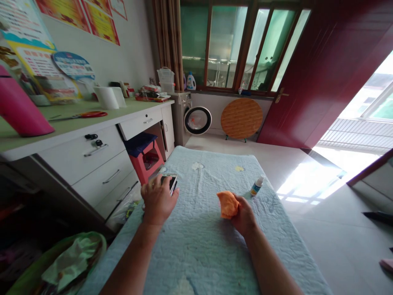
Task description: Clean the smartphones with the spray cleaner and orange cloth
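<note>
My left hand (158, 199) lies over a smartphone (170, 182) at the left edge of a pale blue quilted cloth (199, 241) that covers a table. Its fingers curl round the phone's near end. My right hand (244, 216) is closed on a crumpled orange cloth (227, 204), held just above the blue covering near its middle. A small white spray bottle with a blue label (256, 186) lies on the covering a little beyond and to the right of my right hand.
A white desk with drawers (101, 157) runs along the left, with red-handled scissors (92, 114), a pink object (21, 108) and a paper roll on top. A pink stool (145, 157) stands under it. A green bin (61, 262) sits at lower left. Tiled floor (322, 205) lies to the right.
</note>
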The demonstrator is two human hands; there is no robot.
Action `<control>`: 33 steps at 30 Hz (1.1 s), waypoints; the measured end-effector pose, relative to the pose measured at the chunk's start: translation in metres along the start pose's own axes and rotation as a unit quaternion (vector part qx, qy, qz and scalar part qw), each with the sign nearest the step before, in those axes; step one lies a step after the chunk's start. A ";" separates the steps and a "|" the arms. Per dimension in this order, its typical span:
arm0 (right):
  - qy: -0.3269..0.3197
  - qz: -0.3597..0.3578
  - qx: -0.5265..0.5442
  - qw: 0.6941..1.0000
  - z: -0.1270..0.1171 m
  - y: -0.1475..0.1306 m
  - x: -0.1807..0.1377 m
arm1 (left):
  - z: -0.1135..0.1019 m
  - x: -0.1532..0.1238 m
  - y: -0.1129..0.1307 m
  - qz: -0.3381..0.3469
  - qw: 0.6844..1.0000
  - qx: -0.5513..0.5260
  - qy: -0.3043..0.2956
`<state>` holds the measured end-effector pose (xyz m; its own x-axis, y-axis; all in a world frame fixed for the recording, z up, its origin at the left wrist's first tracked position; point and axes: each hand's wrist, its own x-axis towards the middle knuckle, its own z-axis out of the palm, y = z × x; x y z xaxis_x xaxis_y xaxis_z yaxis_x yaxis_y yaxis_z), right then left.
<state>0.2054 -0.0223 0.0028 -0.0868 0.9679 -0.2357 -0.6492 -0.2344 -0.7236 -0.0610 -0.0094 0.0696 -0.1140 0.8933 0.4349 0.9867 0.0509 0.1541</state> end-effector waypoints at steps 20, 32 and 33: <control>0.001 0.003 0.017 1.000 0.001 -0.001 -0.003 | 0.009 -0.001 -0.021 -0.070 0.997 0.011 -0.021; 0.001 -0.034 0.008 0.999 -0.006 -0.009 -0.002 | 0.007 -0.026 0.042 0.039 0.980 -0.193 -0.036; 0.007 -0.036 0.010 0.999 -0.006 -0.011 -0.002 | 0.009 -0.031 0.054 0.044 0.972 -0.219 -0.077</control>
<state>0.2174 -0.0228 0.0068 -0.0289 0.9808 -0.1927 -0.6690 -0.1622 -0.7253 -0.0036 -0.0298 0.0562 0.0205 0.9438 0.3298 0.8444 -0.1930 0.4997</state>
